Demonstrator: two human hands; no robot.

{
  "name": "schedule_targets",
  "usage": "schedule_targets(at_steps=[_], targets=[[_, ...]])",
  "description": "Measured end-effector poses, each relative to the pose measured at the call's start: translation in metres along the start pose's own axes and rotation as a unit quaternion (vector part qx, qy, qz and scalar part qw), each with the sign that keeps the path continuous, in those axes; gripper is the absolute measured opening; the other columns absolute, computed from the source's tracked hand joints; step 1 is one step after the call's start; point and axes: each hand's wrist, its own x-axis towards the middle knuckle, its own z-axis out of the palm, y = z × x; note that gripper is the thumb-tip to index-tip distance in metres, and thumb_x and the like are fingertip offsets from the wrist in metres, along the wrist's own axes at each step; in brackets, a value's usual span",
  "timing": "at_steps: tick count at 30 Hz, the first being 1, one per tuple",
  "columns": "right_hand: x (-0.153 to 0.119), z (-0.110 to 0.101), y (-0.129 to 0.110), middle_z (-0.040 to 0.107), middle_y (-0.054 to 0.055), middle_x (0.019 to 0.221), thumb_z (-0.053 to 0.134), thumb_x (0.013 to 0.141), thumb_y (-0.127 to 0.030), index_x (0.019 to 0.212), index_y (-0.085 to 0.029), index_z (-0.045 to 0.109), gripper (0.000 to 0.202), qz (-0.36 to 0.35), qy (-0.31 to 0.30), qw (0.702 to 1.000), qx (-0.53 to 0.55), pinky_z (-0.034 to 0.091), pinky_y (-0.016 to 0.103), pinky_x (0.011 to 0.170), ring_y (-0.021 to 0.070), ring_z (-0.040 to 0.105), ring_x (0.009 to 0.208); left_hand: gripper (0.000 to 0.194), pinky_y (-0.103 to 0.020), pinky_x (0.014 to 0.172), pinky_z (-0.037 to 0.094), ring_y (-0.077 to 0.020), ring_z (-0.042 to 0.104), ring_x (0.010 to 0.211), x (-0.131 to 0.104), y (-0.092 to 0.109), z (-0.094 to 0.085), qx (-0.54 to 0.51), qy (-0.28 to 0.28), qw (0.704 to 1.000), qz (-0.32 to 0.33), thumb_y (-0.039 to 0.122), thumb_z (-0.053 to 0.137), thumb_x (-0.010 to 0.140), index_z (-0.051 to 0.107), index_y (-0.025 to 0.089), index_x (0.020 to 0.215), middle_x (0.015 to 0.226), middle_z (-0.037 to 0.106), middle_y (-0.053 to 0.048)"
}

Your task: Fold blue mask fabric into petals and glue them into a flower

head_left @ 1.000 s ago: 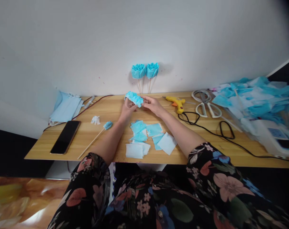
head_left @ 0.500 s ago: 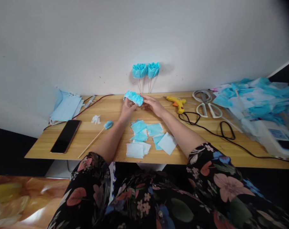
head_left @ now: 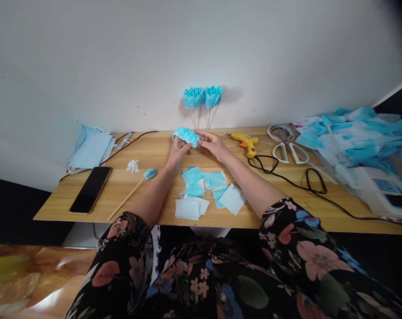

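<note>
Wooden table (head_left: pixel 264 195) holds glue gun (head_left: pixel 249 142), scissors (head_left: pixel 284 148); left fingers (head_left: pixel 187 146), right fingers (head_left: pixel 204 137) pinch ruffled fabric (head_left: pixel 187 134).

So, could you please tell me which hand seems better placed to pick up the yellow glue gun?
Probably the right hand: it is nearer the yellow glue gun, with its fingers at the end of the ruffled blue strip. The left hand grips that strip farther away.

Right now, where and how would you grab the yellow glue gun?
I'd take the yellow glue gun by its handle, from the near side, with the right hand once free. It lies flat, handle towards the person, nozzle pointing left. The black cord runs off by the handle's end, so probably grip just above that.
</note>
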Motion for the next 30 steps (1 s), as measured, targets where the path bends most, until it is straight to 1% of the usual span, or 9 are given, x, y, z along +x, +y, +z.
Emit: schedule_targets(at_steps=[3,7,9,12,14,17,21,27,30], targets=[[0.0,0.001,0.001,0.077,0.005,0.105,0.073,0.077,-0.034,0.13,-0.016,0.069,0.056,-0.006,-0.008,1.0,0.007,0.052,0.034,0.088,0.0188,0.067,0.091,0.049,-0.026,0.059,0.041,-0.0117,0.055,0.061,-0.001,0.002,0.002,0.0,0.001,1.0,0.01,0.035,0.077,0.07,0.049,0.023,0.108,0.078,0.059,0.002],[0.0,0.002,0.002,0.078,0.005,0.111,0.076,0.074,-0.034,0.125,-0.017,0.072,0.054,-0.006,-0.008,1.0,0.022,0.051,0.035,0.094,0.0204,0.068,0.101,0.053,-0.025,0.058,0.042,-0.0108,0.053,0.064,-0.002,0.006,0.004,-0.005,0.0,1.0,0.016,0.028,0.076,0.065,0.047,0.023,0.11,0.083,0.06,0.002],[0.001,0.002,0.002,0.078,0.005,0.113,0.075,0.076,-0.037,0.124,-0.019,0.073,0.051,0.007,-0.004,1.0,0.03,0.052,0.033,0.091,0.02,0.068,0.101,0.052,-0.024,0.058,0.042,-0.0105,0.052,0.064,-0.002,0.007,0.004,-0.004,0.004,1.0,0.018,0.026,0.074,0.064,0.047,0.023,0.109,0.081,0.059,0.002],[0.001,0.0,0.003,0.077,0.004,0.115,0.072,0.079,-0.044,0.122,-0.02,0.074,0.049,0.036,-0.004,0.998,0.055,0.053,0.03,0.08,0.0196,0.068,0.099,0.051,-0.024,0.058,0.042,-0.0106,0.052,0.065,-0.002,0.006,0.003,0.003,0.001,1.0,0.021,0.024,0.072,0.064,0.047,0.022,0.108,0.08,0.058,0.003],[0.001,0.001,0.003,0.078,0.004,0.114,0.072,0.079,-0.048,0.121,-0.021,0.074,0.05,0.043,-0.007,0.997,0.061,0.053,0.029,0.077,0.0199,0.068,0.098,0.05,-0.025,0.058,0.041,-0.0106,0.052,0.064,-0.002,0.006,0.002,0.005,-0.004,1.0,0.022,0.023,0.073,0.064,0.047,0.022,0.107,0.079,0.058,0.003],[0.001,0.003,0.002,0.078,0.005,0.117,0.076,0.078,-0.052,0.123,-0.021,0.073,0.054,0.031,-0.017,0.998,0.056,0.053,0.032,0.086,0.0215,0.068,0.104,0.052,-0.024,0.058,0.041,-0.0102,0.052,0.064,-0.001,0.004,0.003,-0.002,-0.011,1.0,0.023,0.024,0.075,0.064,0.048,0.022,0.108,0.082,0.06,0.002],[0.002,0.004,0.004,0.076,0.007,0.123,0.084,0.072,-0.047,0.127,-0.018,0.07,0.064,0.013,-0.029,0.997,0.064,0.051,0.035,0.1,0.0228,0.068,0.112,0.056,-0.025,0.063,0.044,-0.0118,0.057,0.071,-0.001,0.002,0.003,-0.001,-0.027,0.999,0.026,0.027,0.08,0.065,0.05,0.022,0.113,0.091,0.064,-0.001],[0.006,0.002,0.011,0.077,0.007,0.116,0.084,0.07,-0.041,0.132,-0.018,0.067,0.068,-0.003,-0.025,0.998,0.049,0.051,0.039,0.103,0.0235,0.069,0.108,0.06,-0.028,0.07,0.048,-0.0142,0.061,0.077,0.0,-0.002,0.004,-0.017,-0.046,0.999,0.021,0.03,0.084,0.064,0.051,0.022,0.114,0.094,0.066,-0.003],[0.007,0.001,0.012,0.077,0.006,0.112,0.083,0.069,-0.041,0.129,-0.019,0.069,0.065,-0.014,-0.013,0.999,0.05,0.052,0.04,0.101,0.0235,0.069,0.105,0.063,-0.027,0.068,0.047,-0.014,0.061,0.076,0.0,-0.002,0.003,-0.017,-0.056,0.998,0.016,0.029,0.083,0.063,0.052,0.021,0.118,0.093,0.066,-0.002]])
